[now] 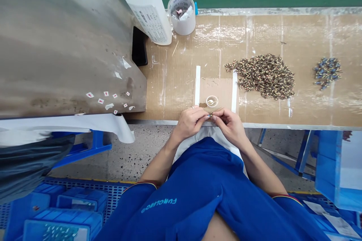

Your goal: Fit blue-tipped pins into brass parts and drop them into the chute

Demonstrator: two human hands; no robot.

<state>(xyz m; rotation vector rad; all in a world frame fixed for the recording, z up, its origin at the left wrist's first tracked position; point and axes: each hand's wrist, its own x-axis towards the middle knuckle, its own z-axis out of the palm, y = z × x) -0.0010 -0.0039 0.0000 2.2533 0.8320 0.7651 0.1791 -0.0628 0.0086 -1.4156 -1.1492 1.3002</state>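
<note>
Hands at the bench edge, with room ahead and to the right.

Cardboard runs open from the left hand (pixel 190 123) up to the bottle (pixel 147 5) and cup (pixel 181 14), which block the far edge. The steel panel (pixel 70 45) walls off everything further left. Ahead of the right hand (pixel 230 126), a low white strip (pixel 234 91) lies in the way, and just past it the brown heap (pixel 261 76) obstructs the bench. A lane of cardboard (pixel 302 71) passes between that heap and the blue heap (pixel 327 72).

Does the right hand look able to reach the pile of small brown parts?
Probably yes: the right hand is close to the pile of small brown parts, with only a low white strip between them.
</note>
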